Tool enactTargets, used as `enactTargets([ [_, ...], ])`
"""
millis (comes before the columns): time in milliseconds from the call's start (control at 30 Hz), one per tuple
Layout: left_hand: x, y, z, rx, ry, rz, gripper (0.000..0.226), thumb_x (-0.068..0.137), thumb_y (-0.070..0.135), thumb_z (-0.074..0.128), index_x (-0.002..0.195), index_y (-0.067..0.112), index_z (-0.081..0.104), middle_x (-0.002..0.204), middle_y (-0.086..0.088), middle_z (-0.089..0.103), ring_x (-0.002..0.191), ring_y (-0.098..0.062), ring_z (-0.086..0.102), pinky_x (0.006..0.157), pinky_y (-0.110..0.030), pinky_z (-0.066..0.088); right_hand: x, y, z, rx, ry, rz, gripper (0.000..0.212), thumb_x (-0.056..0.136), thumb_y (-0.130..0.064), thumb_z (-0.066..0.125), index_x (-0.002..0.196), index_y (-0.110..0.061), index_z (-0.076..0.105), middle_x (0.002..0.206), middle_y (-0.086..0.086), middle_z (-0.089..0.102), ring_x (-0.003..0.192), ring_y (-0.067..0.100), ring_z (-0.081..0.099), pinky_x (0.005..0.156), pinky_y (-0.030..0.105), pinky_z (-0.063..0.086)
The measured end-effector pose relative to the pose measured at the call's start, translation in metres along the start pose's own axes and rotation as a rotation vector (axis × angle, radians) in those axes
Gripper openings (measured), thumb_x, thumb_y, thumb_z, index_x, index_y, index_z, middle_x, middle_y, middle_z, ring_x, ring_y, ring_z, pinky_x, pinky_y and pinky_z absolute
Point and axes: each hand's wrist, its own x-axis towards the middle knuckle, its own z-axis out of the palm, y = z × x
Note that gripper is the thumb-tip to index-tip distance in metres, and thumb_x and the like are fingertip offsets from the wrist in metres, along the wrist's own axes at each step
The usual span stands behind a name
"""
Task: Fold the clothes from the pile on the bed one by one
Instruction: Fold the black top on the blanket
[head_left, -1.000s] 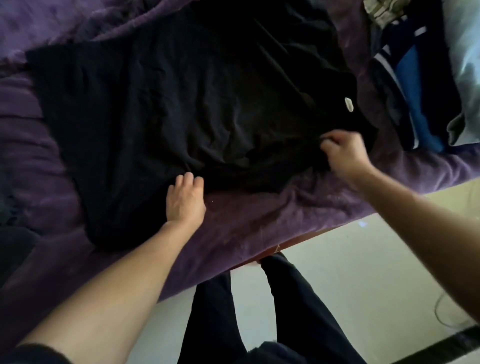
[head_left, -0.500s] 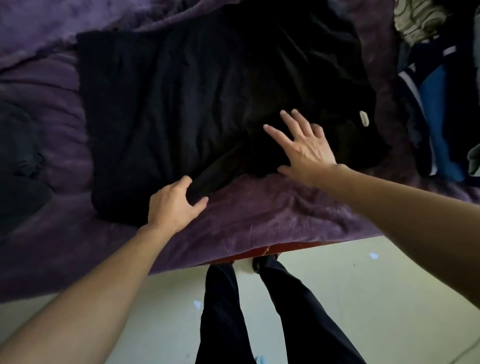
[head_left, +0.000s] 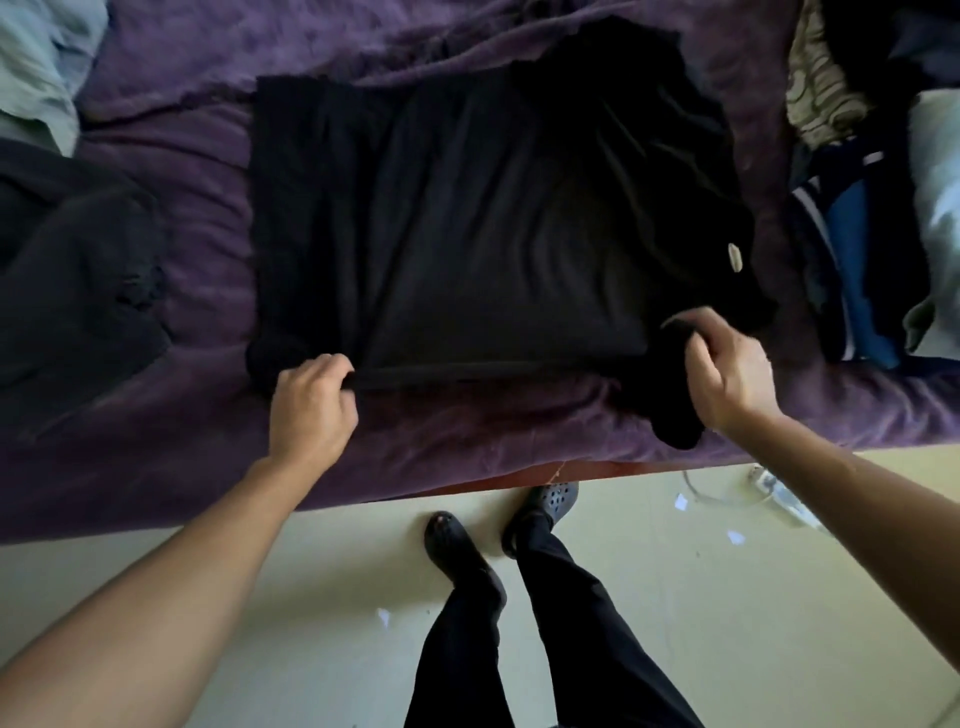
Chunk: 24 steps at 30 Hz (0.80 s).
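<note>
Black cotton T-shirt (head_left: 493, 234) lies spread on the purple plush bed cover (head_left: 182, 415), near its edge, beside the mixed clothes pile (head_left: 852, 234). To lift its near edge for a fold, the left hand (head_left: 311, 410) pinches the hem and the right hand (head_left: 727, 374) has its fingers (head_left: 701, 322) wrapped round bunched fabric. 0.5 s ago the right palm lay flat, fingers spread, smoothing.

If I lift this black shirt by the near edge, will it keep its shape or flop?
Likely floppy: the black shirt lies wrinkled and bunches where the right hand grips it. Probably light: the left hand holds its taut edge by a pinch alone.
</note>
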Motion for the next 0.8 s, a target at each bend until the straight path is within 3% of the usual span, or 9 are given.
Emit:
enactTargets([
  [67, -0.006, -0.001, -0.006, -0.084, 0.012, 0.003, 0.019, 0.077, -0.003, 0.049, 0.091, -0.001, 0.062, 0.081, -0.019, 0.065, 0.074, -0.04, 0.062, 0.063, -0.043, 0.046, -0.026, 0.009, -0.005, -0.136, -0.048, -0.057, 0.047, 0.071, -0.052, 0.034, 0.109, -0.035, 0.055, 0.081, 0.005, 0.069, 0.08, 0.034, 0.064, 0.067, 0.035, 0.043],
  [133, -0.014, -0.005, -0.01, -0.005, -0.038, 0.085, 0.018, 0.08, 0.014, 0.044, 0.089, 0.006, 0.058, 0.073, -0.013, 0.066, 0.064, -0.038, 0.062, 0.055, -0.038, 0.042, -0.045, 0.015, -0.004, -0.273, -0.091, -0.089, 0.049, 0.065, -0.06, 0.04, 0.105, -0.038, 0.059, 0.079, 0.001, 0.07, 0.076, 0.032, 0.066, 0.061, 0.031, 0.04],
  [233, -0.028, -0.015, -0.008, 0.256, -0.241, 0.183, 0.027, 0.081, 0.034, 0.061, 0.097, 0.015, 0.051, 0.085, -0.002, 0.065, 0.075, -0.031, 0.065, 0.057, -0.035, 0.041, -0.063, 0.026, 0.005, -0.522, -0.223, -0.091, 0.039, 0.068, -0.062, 0.057, 0.099, -0.039, 0.065, 0.082, -0.004, 0.072, 0.076, 0.03, 0.066, 0.058, 0.029, 0.034],
  [333, -0.044, -0.032, -0.002, 0.481, -0.429, 0.051, 0.031, 0.082, 0.018, 0.063, 0.109, 0.016, 0.049, 0.108, -0.005, 0.055, 0.091, -0.027, 0.064, 0.064, -0.038, 0.046, -0.073, 0.039, 0.009, -0.67, -0.395, -0.028, 0.034, 0.072, -0.058, 0.065, 0.101, -0.041, 0.063, 0.081, -0.004, 0.068, 0.078, 0.027, 0.065, 0.058, 0.03, 0.036],
  [500, -0.062, -0.052, -0.003, 0.571, -0.493, -0.151, 0.026, 0.088, 0.013, 0.056, 0.112, 0.021, 0.057, 0.115, 0.0, 0.05, 0.103, -0.021, 0.056, 0.072, -0.033, 0.047, -0.082, 0.046, 0.001, -0.745, -0.526, 0.075, 0.038, 0.071, -0.029, 0.063, 0.106, -0.043, 0.061, 0.086, -0.002, 0.064, 0.082, 0.026, 0.064, 0.058, 0.028, 0.037],
  [567, -0.062, -0.062, -0.014, 0.597, -0.492, -0.221, 0.022, 0.087, 0.019, 0.056, 0.106, 0.027, 0.063, 0.111, 0.005, 0.055, 0.107, -0.019, 0.048, 0.079, -0.033, 0.042, -0.069, 0.042, -0.012, -0.678, -0.531, 0.193, 0.032, 0.074, -0.028, 0.065, 0.104, -0.04, 0.066, 0.088, -0.001, 0.063, 0.084, 0.026, 0.063, 0.06, 0.028, 0.038],
  [633, -0.054, -0.077, -0.031, 0.535, -0.386, -0.319, 0.02, 0.08, 0.019, 0.063, 0.098, 0.026, 0.068, 0.103, 0.004, 0.062, 0.104, -0.022, 0.047, 0.082, -0.037, 0.036, -0.042, 0.033, -0.028, -0.425, -0.496, 0.325, 0.02, 0.076, -0.022, 0.07, 0.096, -0.025, 0.072, 0.082, 0.003, 0.063, 0.076, 0.023, 0.06, 0.061, 0.029, 0.042],
  [700, -0.036, -0.089, -0.047, 0.317, -0.183, -0.421, 0.024, 0.073, 0.006, 0.064, 0.092, 0.019, 0.071, 0.094, -0.008, 0.067, 0.1, -0.032, 0.051, 0.083, -0.041, 0.037, -0.005, 0.016, -0.043, -0.108, -0.381, 0.393, 0.01, 0.076, -0.008, 0.07, 0.086, -0.007, 0.073, 0.069, 0.006, 0.061, 0.065, 0.021, 0.057, 0.056, 0.028, 0.045],
  [800, 0.007, -0.09, -0.064, 0.057, 0.005, -0.523, 0.027, 0.074, -0.001, 0.057, 0.094, 0.01, 0.071, 0.091, -0.024, 0.066, 0.092, -0.043, 0.058, 0.083, -0.047, 0.044, 0.056, -0.017, -0.059, 0.248, -0.215, 0.476, 0.016, 0.082, -0.001, 0.064, 0.095, -0.006, 0.072, 0.068, 0.007, 0.061, 0.062, 0.022, 0.056, 0.054, 0.025, 0.046],
])
